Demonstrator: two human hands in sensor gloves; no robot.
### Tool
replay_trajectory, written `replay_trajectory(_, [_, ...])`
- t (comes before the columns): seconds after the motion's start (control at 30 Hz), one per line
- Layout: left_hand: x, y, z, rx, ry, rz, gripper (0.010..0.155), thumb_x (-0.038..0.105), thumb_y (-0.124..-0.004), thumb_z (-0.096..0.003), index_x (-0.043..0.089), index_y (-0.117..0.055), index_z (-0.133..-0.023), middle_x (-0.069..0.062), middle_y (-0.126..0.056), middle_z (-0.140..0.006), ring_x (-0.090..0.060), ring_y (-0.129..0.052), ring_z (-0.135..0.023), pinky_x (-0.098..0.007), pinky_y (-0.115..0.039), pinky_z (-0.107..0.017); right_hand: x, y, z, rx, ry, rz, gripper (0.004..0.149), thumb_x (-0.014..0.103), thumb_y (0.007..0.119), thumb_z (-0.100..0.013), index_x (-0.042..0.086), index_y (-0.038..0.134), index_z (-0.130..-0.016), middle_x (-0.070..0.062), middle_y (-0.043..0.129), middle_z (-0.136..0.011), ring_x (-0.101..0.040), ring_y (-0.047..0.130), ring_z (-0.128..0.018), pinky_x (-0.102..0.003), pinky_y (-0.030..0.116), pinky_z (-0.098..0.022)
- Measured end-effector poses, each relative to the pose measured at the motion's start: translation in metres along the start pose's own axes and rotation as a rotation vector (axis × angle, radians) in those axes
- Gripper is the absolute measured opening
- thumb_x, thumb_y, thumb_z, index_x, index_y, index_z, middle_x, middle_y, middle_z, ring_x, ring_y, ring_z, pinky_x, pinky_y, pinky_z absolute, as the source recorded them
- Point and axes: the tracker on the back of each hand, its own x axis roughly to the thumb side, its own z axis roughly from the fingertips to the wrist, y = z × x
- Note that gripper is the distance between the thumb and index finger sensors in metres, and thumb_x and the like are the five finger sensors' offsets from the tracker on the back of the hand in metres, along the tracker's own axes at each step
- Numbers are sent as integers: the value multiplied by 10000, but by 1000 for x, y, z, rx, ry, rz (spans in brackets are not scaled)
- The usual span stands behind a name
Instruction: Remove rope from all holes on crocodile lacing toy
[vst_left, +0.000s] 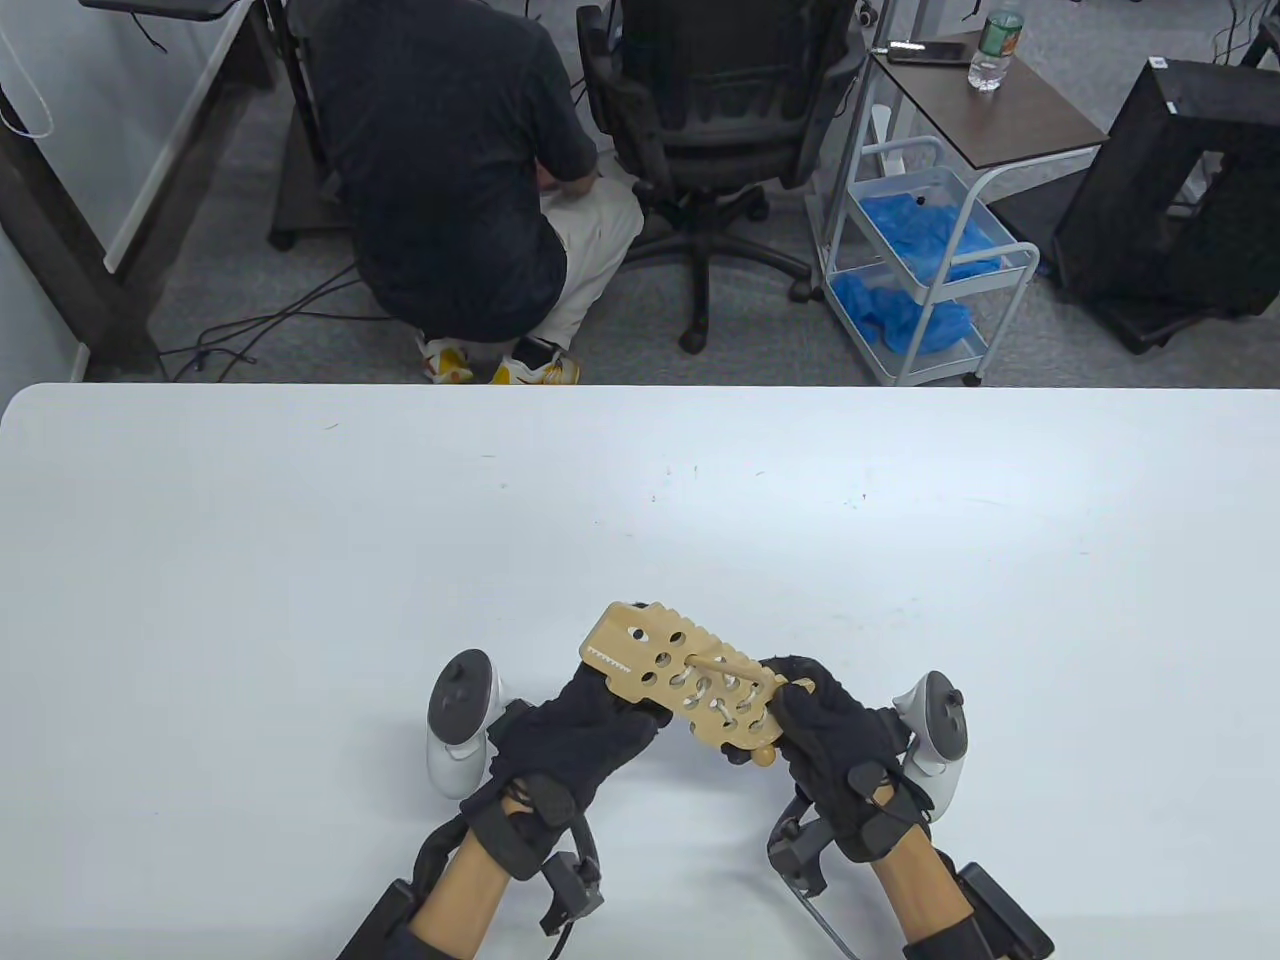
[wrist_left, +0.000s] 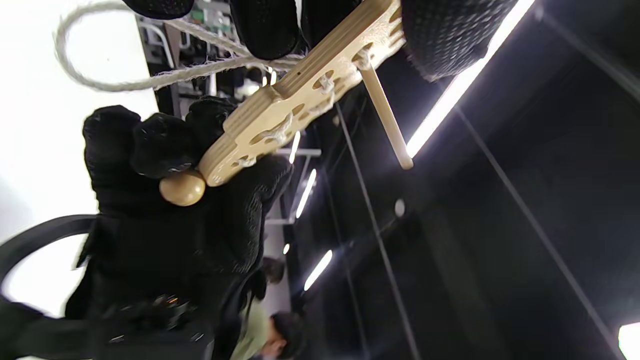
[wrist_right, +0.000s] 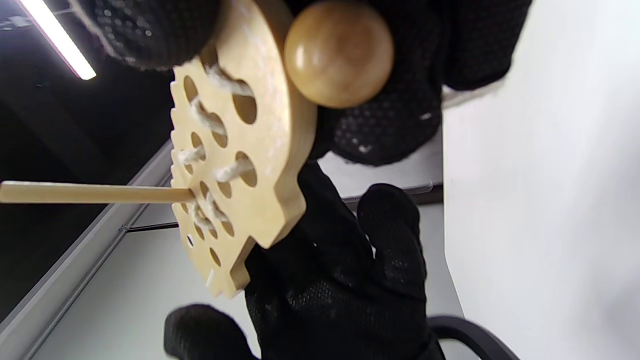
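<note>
While the crocodile board (vst_left: 682, 682) is hovering just above the table (vst_left: 300, 560), we are pinching its head end in our left hand (vst_left: 570, 735) and curling our right hand (vst_left: 835, 745) round its tail end, so both faces are staying reachable. We are seeing the rope (wrist_left: 150, 80) lacing through the tail-side holes, with a loose loop hanging underneath. We are watching the wooden needle (vst_left: 728, 668) poking up out of one hole, likely so it can be drawn back through. We are noticing the stopper bead (wrist_right: 339, 52) sitting against the tail edge, anchoring the far end
</note>
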Motion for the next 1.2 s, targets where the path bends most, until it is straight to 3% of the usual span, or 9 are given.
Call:
replay_trajectory(0.13, [-9, 5, -16, 87, -8, 108, 775, 490, -608, -585, 321, -134, -1174, 117, -687, -1159, -204, -658, -1074, -630, -547, -776, 32, 1, 0, -88, -110, 240, 465, 373, 792, -413, 136, 755, -813, -164, 954, -684, -349, 995, -491, -612, 738, -506])
replay_trajectory(0.23, [-25, 4, -18, 182, -39, 226, 781, 509, -633, -568, 302, -192, -1179, 141, -794, -1068, -152, -766, -979, -609, -587, -766, 54, 6, 2, -112, -230, 490, 465, 375, 793, -411, 143, 756, -813, -159, 955, -688, -342, 999, -493, -607, 743, -513])
replay_trajectory(0.37, [-36, 5, -18, 176, -59, 346, 799, 492, -642, -563, 290, -173, -1177, 133, -809, -1052, -164, -752, -980, -631, -554, -769, 67, 14, 1, -77, -256, 638, 468, 376, 791, -412, 156, 746, -823, -150, 949, -705, -333, 997, -508, -600, 741, -537])
replay_trajectory(0.47, [-29, 11, -10, 177, -13, 199, 828, 524, -645, -567, 263, -145, -1173, 115, -790, -1064, -187, -718, -1012, -632, -545, -770, 60, 14, 1, -86, -311, 645, 466, 372, 793, -410, 164, 748, -825, -145, 946, -716, -337, 989, -526, -606, 729, -549])
replay_trajectory(0.6, [-32, 21, 2, 275, 118, -36, 850, 559, -634, -565, 231, -139, -1173, 71, -752, -1085, -215, -713, -999, -609, -584, -749, 57, 16, 11, -133, -374, 728, 463, 352, 811, -406, 156, 758, -822, -168, 935, -720, -364, 970, -536, -619, 707, -560])
replay_trajectory(0.67, [-34, 24, 4, 323, 153, -40, 825, 553, -629, -569, 232, -171, -1176, 61, -767, -1070, -218, -730, -979, -601, -596, -741, 57, 19, 20, -199, -433, 835, 464, 371, 804, -398, 175, 759, -816, -144, 945, -712, -340, 981, -528, -601, 726, -558])
replay_trajectory(0.8, [-40, 22, 4, 277, 195, -30, 761, 558, -617, -568, 215, -322, -1180, 12, -847, -1010, -246, -802, -911, -599, -635, -708, 52, 28, 32, -252, -517, 951, 460, 381, 802, -398, 168, 770, -805, -146, 960, -685, -329, 1000, -494, -592, 753, -524])
replay_trajectory(1.0, [-39, 19, 7, 343, 302, -145, 807, 614, -606, -548, 156, -359, -1164, -2, -899, -956, -259, -856, -851, -580, -687, -665, 43, 20, 31, -304, -469, 945, 464, 375, 802, -400, 147, 767, -803, -154, 962, -672, -331, 1001, -479, -592, 757, -514])
replay_trajectory(1.2, [-41, 14, 3, 307, 409, -231, 738, 598, -620, -547, 147, -532, -1125, -12, -966, -879, -261, -917, -766, -544, -749, -602, 45, 14, 31, -351, -444, 980, 457, 381, 808, -402, 160, 777, -802, -150, 966, -675, -331, 1001, -481, -586, 760, -514])
